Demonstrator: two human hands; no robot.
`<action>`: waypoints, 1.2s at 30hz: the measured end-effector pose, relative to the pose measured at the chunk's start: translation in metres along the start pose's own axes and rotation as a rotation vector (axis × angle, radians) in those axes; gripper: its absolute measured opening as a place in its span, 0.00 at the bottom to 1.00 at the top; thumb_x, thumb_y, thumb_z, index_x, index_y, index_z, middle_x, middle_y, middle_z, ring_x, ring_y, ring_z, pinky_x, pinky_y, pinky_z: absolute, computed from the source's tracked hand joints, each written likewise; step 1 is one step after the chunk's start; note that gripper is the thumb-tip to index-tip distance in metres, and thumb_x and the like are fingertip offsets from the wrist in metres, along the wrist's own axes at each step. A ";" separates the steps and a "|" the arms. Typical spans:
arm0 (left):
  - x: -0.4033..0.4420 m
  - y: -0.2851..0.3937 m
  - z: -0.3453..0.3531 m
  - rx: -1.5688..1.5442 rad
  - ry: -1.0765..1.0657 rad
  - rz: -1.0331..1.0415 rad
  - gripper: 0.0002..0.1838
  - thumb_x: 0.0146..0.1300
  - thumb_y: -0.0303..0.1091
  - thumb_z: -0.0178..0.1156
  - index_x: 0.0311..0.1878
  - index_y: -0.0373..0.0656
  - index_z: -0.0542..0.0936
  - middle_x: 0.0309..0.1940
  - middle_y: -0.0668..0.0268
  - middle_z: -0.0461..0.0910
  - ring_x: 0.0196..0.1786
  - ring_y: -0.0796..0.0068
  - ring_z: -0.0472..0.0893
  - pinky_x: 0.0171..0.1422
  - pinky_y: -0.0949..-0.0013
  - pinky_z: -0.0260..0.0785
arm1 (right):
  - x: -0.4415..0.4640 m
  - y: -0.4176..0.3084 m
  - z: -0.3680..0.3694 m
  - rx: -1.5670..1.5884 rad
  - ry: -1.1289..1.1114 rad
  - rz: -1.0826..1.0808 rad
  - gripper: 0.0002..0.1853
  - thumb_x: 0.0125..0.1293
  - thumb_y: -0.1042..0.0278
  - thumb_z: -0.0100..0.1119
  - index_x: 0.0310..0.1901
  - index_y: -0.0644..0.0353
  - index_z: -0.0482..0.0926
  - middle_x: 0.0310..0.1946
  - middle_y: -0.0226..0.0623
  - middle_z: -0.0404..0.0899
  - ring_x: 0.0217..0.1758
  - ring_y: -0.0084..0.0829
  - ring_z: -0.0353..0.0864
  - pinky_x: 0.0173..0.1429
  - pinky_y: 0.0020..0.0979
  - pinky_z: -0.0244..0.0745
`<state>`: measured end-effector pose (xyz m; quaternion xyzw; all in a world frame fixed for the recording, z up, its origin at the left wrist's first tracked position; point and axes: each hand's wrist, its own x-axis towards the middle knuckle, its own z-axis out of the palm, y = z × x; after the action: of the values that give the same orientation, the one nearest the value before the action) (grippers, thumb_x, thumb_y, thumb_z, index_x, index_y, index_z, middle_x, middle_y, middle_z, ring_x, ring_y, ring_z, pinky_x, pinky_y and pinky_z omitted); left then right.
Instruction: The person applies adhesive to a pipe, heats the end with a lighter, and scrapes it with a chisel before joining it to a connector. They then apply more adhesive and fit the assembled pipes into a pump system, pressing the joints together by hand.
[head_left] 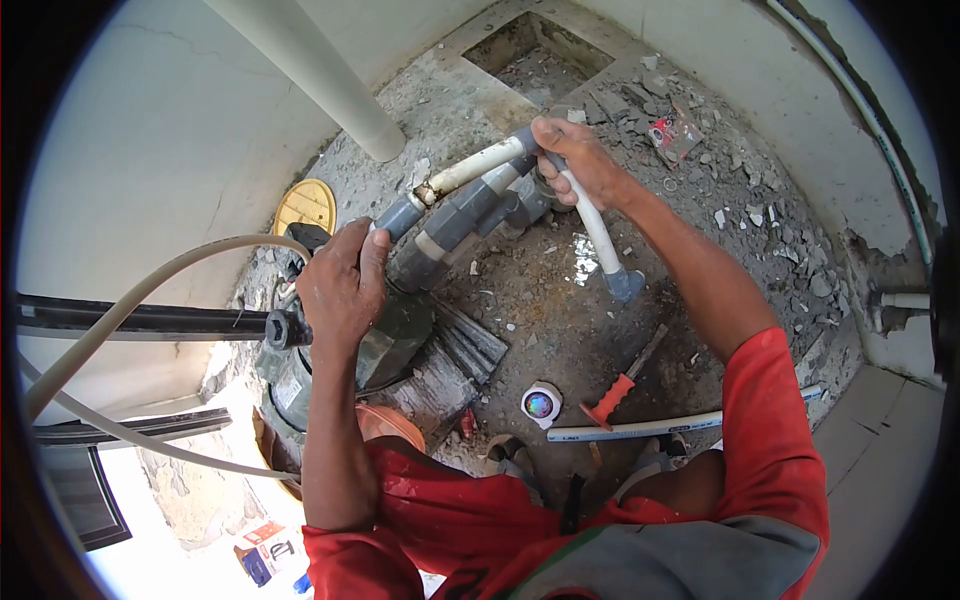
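My left hand [345,280] is closed around a grey pipe fitting [400,215] at the lower end of a white PVC pipe [478,168]. A brownish, rough patch shows where that pipe meets the fitting. My right hand [585,165] grips the upper end, by a grey elbow [524,140]. From there a second white pipe [592,222] slants down to another grey elbow [625,285]. Just beneath the held pipes are thicker grey pipe fittings [450,230], beside a dark green machine body [395,340] that looks like a water pump.
Rubble [740,190] covers the floor at right, below a square pit [540,55]. A thick white standpipe [320,80] rises at left, near a yellow lid [305,207]. Near my feet lie a tape measure [541,404], a red-handled chisel-like tool [612,398] and a long pipe [640,430].
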<state>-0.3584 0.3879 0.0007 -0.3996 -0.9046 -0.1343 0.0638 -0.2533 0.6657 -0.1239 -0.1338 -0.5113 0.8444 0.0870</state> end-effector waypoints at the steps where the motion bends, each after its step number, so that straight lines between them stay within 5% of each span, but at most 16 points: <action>1: 0.000 0.000 -0.001 0.007 -0.006 -0.003 0.19 0.70 0.48 0.53 0.44 0.42 0.83 0.32 0.54 0.83 0.36 0.50 0.83 0.40 0.56 0.72 | -0.001 -0.001 0.000 -0.001 0.005 0.010 0.27 0.68 0.38 0.56 0.42 0.60 0.70 0.18 0.26 0.67 0.13 0.14 0.65 0.11 0.20 0.61; 9: 0.000 0.002 0.000 -0.008 -0.001 -0.013 0.18 0.70 0.48 0.53 0.43 0.43 0.83 0.31 0.55 0.82 0.36 0.51 0.82 0.39 0.56 0.72 | -0.003 0.006 -0.003 0.014 -0.026 -0.133 0.25 0.70 0.42 0.55 0.45 0.60 0.71 0.19 0.27 0.67 0.15 0.15 0.65 0.13 0.20 0.60; 17: 0.001 0.000 -0.002 0.009 -0.029 0.022 0.17 0.70 0.47 0.52 0.42 0.42 0.81 0.31 0.55 0.82 0.34 0.50 0.82 0.37 0.54 0.71 | -0.022 -0.004 0.006 0.039 0.060 -0.043 0.22 0.71 0.45 0.57 0.46 0.59 0.72 0.21 0.27 0.69 0.16 0.16 0.65 0.14 0.21 0.62; 22: 0.003 -0.007 -0.007 -0.021 -0.076 0.084 0.17 0.70 0.46 0.53 0.44 0.42 0.80 0.32 0.53 0.82 0.33 0.48 0.82 0.36 0.52 0.71 | -0.027 -0.038 0.001 0.051 0.009 0.100 0.18 0.69 0.54 0.59 0.44 0.64 0.75 0.25 0.34 0.77 0.21 0.22 0.79 0.20 0.26 0.80; 31: 0.007 -0.004 -0.008 -0.071 -0.125 0.053 0.18 0.71 0.45 0.53 0.45 0.38 0.80 0.33 0.50 0.82 0.36 0.45 0.81 0.39 0.51 0.70 | -0.043 -0.084 0.017 -0.239 -0.048 0.085 0.19 0.64 0.54 0.66 0.40 0.65 0.79 0.23 0.31 0.75 0.18 0.16 0.72 0.19 0.22 0.67; 36: 0.010 0.002 -0.012 -0.156 -0.174 -0.018 0.18 0.71 0.44 0.54 0.47 0.36 0.79 0.35 0.51 0.81 0.38 0.48 0.82 0.43 0.54 0.71 | -0.036 -0.057 0.006 -0.308 -0.101 -0.163 0.17 0.63 0.60 0.68 0.43 0.66 0.80 0.24 0.30 0.78 0.21 0.15 0.73 0.22 0.22 0.68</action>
<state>-0.3639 0.3925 0.0148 -0.4055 -0.8969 -0.1699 -0.0473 -0.2205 0.6769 -0.0659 -0.0610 -0.6473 0.7521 0.1075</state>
